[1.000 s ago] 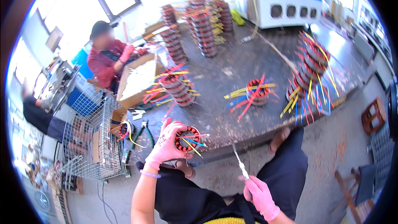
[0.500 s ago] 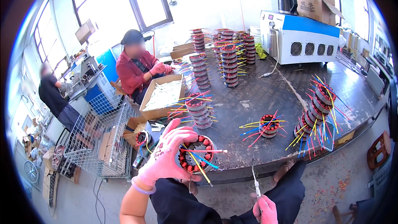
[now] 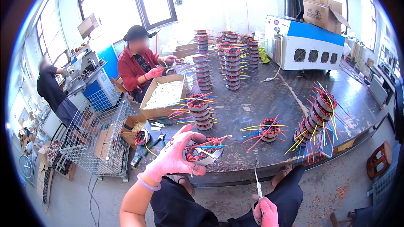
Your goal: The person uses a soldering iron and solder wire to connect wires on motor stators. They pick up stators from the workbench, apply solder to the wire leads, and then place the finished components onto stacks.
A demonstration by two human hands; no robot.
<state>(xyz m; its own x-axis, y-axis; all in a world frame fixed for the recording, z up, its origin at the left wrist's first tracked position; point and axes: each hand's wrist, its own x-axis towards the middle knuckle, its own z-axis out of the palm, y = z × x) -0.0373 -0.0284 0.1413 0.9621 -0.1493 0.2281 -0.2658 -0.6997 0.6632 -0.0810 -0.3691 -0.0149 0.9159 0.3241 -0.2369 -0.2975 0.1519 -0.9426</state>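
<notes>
My left hand (image 3: pixel 174 153), in a pink glove, is wrapped round the side of a motor stator (image 3: pixel 214 158) with red windings. The stator is tilted near the table's front edge; red, blue and pale sleeved leads stick out to its right. In my right hand (image 3: pixel 267 212), low at the front, is a slim tool (image 3: pixel 259 190) with a whitish handle and a long thin metal tip pointing up; its exact kind cannot be made out. Beyond it, a single short stator (image 3: pixel 269 131) with spread wires sits on the dark table (image 3: pixel 240 147).
Stator stacks (image 3: pixel 200 112) stand behind my left hand, and a leaning stator stack (image 3: pixel 316 116) is at right. Pliers (image 3: pixel 161 139) lie left, near a carton of white sleeves (image 3: pixel 145 108). A wire cage (image 3: pixel 94 143) and a seated co-worker (image 3: pixel 136 69) are farther left; a white-blue machine (image 3: pixel 305 44) stands behind.
The stator in my left hand has tipped, its open face turned more upward and its leads swung up to the right. My right hand stays low with the tool. The co-worker's hands have moved apart.
</notes>
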